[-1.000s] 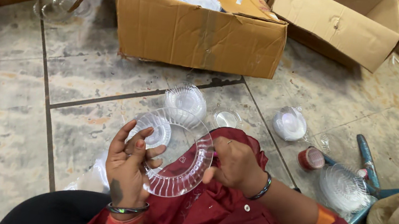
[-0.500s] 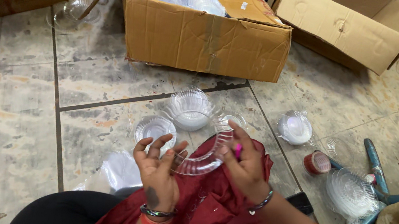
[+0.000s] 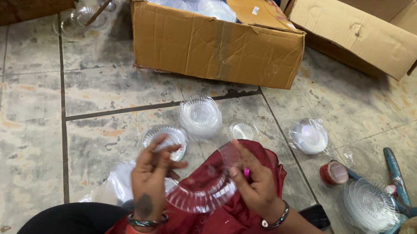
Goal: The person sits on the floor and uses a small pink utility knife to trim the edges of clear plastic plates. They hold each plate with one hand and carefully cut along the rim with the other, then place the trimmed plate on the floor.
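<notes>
single head-mounted cam, no second view, so no overlap between views. it looks steeply down and forward from above the person's lap, tilted a little. the left hand [image 3: 151, 179] and right hand [image 3: 256, 185] sit low in the centre of the frame, close to the lens. beyond the hands the tiled floor [image 3: 21, 108] fills mid-frame. furthest from the hands, along the top edge, is an open cardboard box [image 3: 213, 42], farther out than anything else in reach. to the right of the right hand, near the frame edge, a blue metal frame [image 3: 398, 185]. wide lens, edges slightly stretched.
</notes>
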